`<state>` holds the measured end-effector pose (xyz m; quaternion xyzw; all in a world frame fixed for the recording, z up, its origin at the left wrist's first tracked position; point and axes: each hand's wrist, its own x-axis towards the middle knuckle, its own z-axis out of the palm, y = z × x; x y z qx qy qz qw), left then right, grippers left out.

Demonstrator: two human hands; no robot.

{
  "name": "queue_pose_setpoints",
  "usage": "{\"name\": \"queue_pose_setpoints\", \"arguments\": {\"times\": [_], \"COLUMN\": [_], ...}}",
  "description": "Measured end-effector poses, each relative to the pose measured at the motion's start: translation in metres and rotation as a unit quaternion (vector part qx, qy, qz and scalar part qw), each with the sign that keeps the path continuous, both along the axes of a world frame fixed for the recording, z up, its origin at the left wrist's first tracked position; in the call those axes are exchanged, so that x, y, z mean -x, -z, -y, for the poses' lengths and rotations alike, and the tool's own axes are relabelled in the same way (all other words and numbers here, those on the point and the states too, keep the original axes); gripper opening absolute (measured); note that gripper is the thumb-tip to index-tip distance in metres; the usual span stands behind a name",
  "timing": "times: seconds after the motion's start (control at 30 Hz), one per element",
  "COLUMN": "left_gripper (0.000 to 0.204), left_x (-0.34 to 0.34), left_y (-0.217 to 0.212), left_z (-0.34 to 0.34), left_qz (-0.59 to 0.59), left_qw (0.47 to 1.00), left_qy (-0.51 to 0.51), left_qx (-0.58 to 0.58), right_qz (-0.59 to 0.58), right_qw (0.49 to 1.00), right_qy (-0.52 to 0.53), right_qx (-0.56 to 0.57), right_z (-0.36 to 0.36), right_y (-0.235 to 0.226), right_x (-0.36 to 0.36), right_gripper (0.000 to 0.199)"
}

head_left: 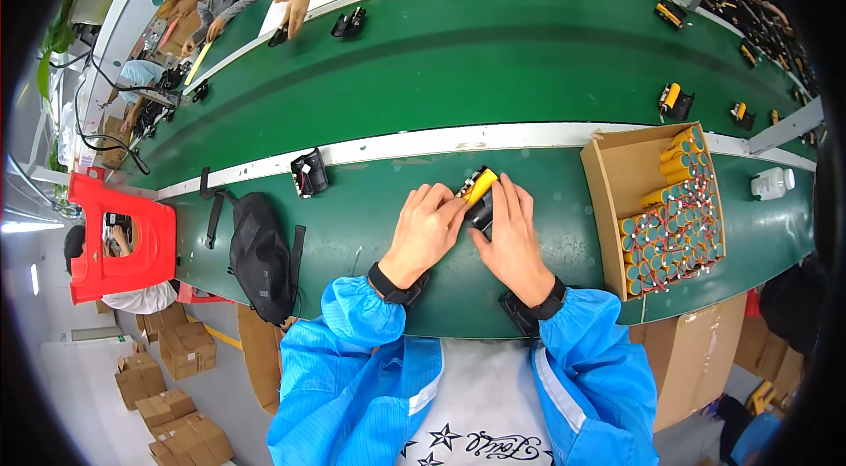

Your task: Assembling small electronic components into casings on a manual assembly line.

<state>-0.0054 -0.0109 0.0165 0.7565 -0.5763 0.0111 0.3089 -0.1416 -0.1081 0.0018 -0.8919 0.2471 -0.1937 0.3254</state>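
Observation:
Over the green bench in front of me, my left hand point(426, 230) pinches a yellow battery pack point(480, 187) with its fingertips. My right hand point(513, 246) has its fingers against the pack's right side, and its thumb reaches toward a black plastic housing point(480, 216). This housing lies between my hands beneath the pack, partly hidden by my fingers. How far the pack sits inside it I cannot tell. To the left, near the white rail, rests another black housing point(308, 173) with small wired parts in it. A black object point(518, 314) lies partly under my right wrist.
At right stands an open cardboard box point(608, 233) of wired battery cells point(665, 233), with a white bottle point(773, 184) beyond. A black bag point(262, 246) lies left, near a red stool point(123, 233). Past the white rail point(441, 140), a green conveyor point(423, 61) carries assemblies; other people work beyond.

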Motion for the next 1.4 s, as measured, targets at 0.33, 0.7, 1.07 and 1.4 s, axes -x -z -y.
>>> {"name": "queue_pose_setpoints", "arguments": {"times": [0.33, 0.7, 1.07, 1.4], "left_gripper": [0.013, 0.027, 0.032, 0.024], "left_x": [-0.005, -0.009, -0.006, -0.072], "left_y": [0.002, -0.002, -0.015, 0.0], "left_z": [0.01, 0.02, 0.01, 0.057], "left_qz": [-0.093, -0.131, 0.061, -0.428], "left_qw": [0.992, 0.986, 0.992, 0.846], "left_qy": [-0.076, -0.093, 0.04, 0.055], "left_qx": [-0.027, -0.052, -0.1, -0.313], "right_qz": [-0.004, 0.0, 0.007, 0.009], "right_qw": [1.0, 1.0, 1.0, 0.999], "right_qy": [-0.007, -0.011, -0.011, -0.003], "right_qx": [0.007, 0.006, -0.001, 0.031], "right_z": [-0.002, -0.001, 0.0, 0.002], "right_y": [0.0, -0.003, -0.001, 0.0], "right_x": [0.001, 0.0, 0.002, 0.0], "right_gripper": [0.082, 0.082, 0.081, 0.082]}}
